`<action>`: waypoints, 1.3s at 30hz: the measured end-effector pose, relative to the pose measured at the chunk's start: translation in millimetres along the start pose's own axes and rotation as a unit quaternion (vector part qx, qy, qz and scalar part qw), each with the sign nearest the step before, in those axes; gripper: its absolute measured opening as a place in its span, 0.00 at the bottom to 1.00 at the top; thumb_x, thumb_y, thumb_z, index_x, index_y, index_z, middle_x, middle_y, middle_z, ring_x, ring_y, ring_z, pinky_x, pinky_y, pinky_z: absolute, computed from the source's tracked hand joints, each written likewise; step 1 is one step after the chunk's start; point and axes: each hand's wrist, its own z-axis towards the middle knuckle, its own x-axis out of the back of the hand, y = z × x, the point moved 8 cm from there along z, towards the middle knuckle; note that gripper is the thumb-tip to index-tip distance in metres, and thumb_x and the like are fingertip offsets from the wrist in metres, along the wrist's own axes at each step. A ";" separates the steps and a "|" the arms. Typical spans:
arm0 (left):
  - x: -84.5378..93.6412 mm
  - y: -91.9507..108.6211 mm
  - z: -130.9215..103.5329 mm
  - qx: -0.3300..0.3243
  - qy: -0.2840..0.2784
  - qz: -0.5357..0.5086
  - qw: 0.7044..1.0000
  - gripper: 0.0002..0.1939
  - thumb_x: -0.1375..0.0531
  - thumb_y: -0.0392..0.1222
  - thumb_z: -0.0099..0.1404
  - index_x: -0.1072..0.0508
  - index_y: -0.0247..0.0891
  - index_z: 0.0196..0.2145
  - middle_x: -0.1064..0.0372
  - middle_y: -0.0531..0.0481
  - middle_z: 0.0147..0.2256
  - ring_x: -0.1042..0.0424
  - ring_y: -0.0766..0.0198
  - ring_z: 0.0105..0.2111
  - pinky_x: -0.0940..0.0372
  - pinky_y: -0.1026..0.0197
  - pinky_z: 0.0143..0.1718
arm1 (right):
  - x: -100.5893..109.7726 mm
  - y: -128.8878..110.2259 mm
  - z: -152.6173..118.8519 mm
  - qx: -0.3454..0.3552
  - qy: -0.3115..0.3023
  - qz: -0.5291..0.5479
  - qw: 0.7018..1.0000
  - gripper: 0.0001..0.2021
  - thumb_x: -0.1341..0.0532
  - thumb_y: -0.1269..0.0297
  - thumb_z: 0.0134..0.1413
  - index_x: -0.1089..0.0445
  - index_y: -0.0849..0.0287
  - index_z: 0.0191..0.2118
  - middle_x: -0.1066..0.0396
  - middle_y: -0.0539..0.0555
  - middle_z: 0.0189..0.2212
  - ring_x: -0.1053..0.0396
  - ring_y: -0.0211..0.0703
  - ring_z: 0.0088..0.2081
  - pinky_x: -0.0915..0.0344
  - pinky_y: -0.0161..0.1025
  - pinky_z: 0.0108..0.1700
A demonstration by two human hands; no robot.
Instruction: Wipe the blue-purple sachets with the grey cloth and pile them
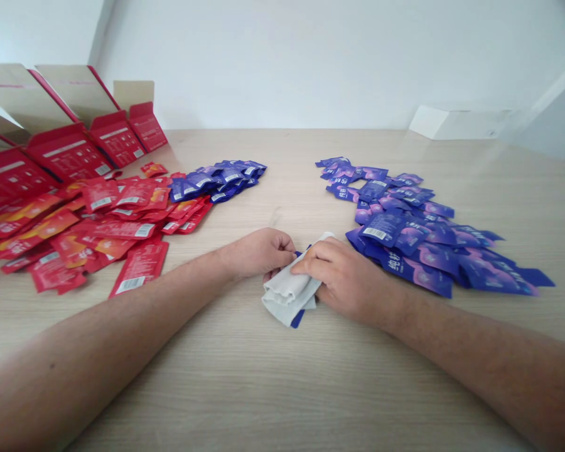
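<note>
Right fingers (314,267) clasped a white cloth (289,290), slanting away rightward over a blue sachet (298,319); left fingers (284,243) curled at the cloth's left, grip unclear.

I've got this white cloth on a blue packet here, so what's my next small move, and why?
I'd probably draw the folded white cloth toward you along the blue sachet: your right hand grips the cloth over it, your left hand is by the sachet's far end, and its near end pokes out from under the cloth.
</note>
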 end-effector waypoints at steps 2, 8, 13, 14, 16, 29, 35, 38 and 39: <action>-1.9 -0.8 0.0 0.006 -0.015 -0.002 1.000 0.04 0.44 0.40 0.61 0.30 0.38 0.32 0.33 0.57 0.19 0.33 0.69 0.16 0.38 0.68 0.16 | -0.5 -7.6 0.0 0.022 -0.007 0.005 1.000 0.15 0.40 0.75 0.56 0.27 0.58 0.49 0.29 0.56 0.42 0.35 0.48 0.46 0.37 0.46 0.50; -1.5 0.2 -0.5 0.009 -0.018 0.001 1.000 0.05 0.44 0.41 0.62 0.30 0.37 0.32 0.33 0.57 0.19 0.33 0.69 0.16 0.38 0.68 0.16 | -1.2 -8.3 0.2 0.033 -0.007 0.011 0.999 0.14 0.39 0.74 0.57 0.27 0.58 0.49 0.29 0.57 0.43 0.35 0.48 0.46 0.36 0.47 0.51; -0.4 0.2 -0.5 0.001 -0.012 0.006 1.000 0.06 0.44 0.42 0.62 0.30 0.37 0.32 0.33 0.56 0.19 0.32 0.69 0.16 0.37 0.68 0.15 | -0.8 -10.6 0.2 0.026 0.001 0.014 1.000 0.14 0.39 0.74 0.57 0.27 0.58 0.48 0.29 0.57 0.42 0.35 0.48 0.46 0.36 0.47 0.51; -1.2 -0.9 -0.5 0.005 -0.017 0.003 1.000 0.06 0.44 0.42 0.62 0.30 0.37 0.32 0.32 0.56 0.19 0.32 0.68 0.16 0.36 0.68 0.16 | -1.5 -14.8 0.0 0.040 -0.004 0.017 0.999 0.14 0.39 0.75 0.57 0.27 0.58 0.48 0.29 0.57 0.42 0.35 0.48 0.46 0.36 0.47 0.50; -2.6 -2.2 -0.4 0.011 -0.027 -0.001 1.000 0.06 0.44 0.42 0.62 0.30 0.37 0.33 0.31 0.55 0.20 0.31 0.68 0.17 0.35 0.67 0.17 | -2.0 -20.4 -0.4 0.061 -0.012 0.022 0.998 0.14 0.39 0.75 0.57 0.27 0.58 0.49 0.29 0.57 0.42 0.35 0.48 0.46 0.36 0.46 0.51; -2.6 -0.8 -0.8 0.011 -0.025 0.001 1.000 0.05 0.44 0.41 0.62 0.30 0.38 0.32 0.32 0.56 0.19 0.32 0.68 0.17 0.36 0.68 0.16 | -0.3 -15.9 -0.1 0.053 -0.005 0.022 0.998 0.14 0.39 0.75 0.56 0.27 0.59 0.48 0.29 0.57 0.42 0.35 0.47 0.45 0.36 0.46 0.50; 0.5 -0.4 -0.3 0.001 -0.010 0.020 1.000 0.05 0.44 0.40 0.61 0.30 0.37 0.32 0.32 0.56 0.19 0.32 0.69 0.16 0.39 0.69 0.15 | 0.0 -12.2 1.1 0.026 0.012 0.016 0.999 0.14 0.39 0.74 0.56 0.27 0.58 0.48 0.29 0.57 0.41 0.34 0.48 0.45 0.36 0.46 0.50; -3.2 -1.0 -0.8 0.006 -0.033 0.005 0.999 0.06 0.44 0.41 0.62 0.30 0.37 0.33 0.31 0.56 0.19 0.31 0.68 0.17 0.36 0.68 0.17 | -4.1 -22.0 -0.7 0.075 -0.004 0.036 0.997 0.14 0.39 0.73 0.57 0.27 0.58 0.48 0.29 0.57 0.43 0.34 0.47 0.46 0.37 0.46 0.52; -3.9 -1.0 -0.8 0.005 -0.037 0.004 0.999 0.06 0.44 0.42 0.63 0.30 0.38 0.33 0.31 0.55 0.19 0.31 0.68 0.17 0.36 0.67 0.17 | -4.8 -22.5 -1.3 0.083 -0.010 0.038 0.996 0.14 0.39 0.73 0.57 0.27 0.58 0.48 0.29 0.57 0.43 0.34 0.46 0.46 0.37 0.46 0.52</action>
